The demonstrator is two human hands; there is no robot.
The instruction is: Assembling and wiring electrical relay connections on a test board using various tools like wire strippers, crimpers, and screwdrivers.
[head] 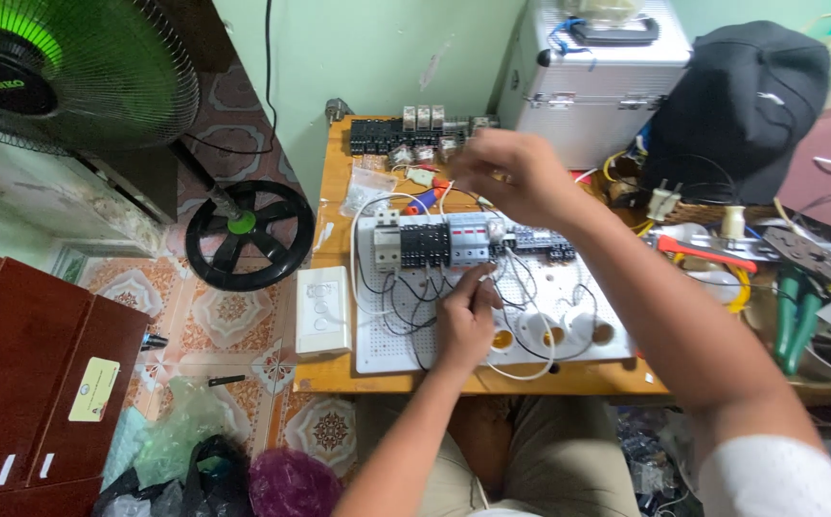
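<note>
A white perforated board (pixel 377 356) lies on a wooden table (pixel 333 196); it carries breakers and relays (pixel 425 244), black and white wires, and round lamp sockets (pixel 599 332). My left hand (pixel 463 321) rests on the board's middle, fingers pinched on a wire just below the breakers. My right hand (pixel 516 177) hovers, blurred, above the board's far edge near small parts at the table's back. Whether it holds anything I cannot tell.
A white switch box (pixel 322 310) lies at the table's left edge. A metal case (pixel 592 86) and a black cap (pixel 736 105) stand behind. Pliers and tools (pixel 798 306) clutter the right. A standing fan (pixel 70 72) and a red cabinet (pixel 27 373) are on the left.
</note>
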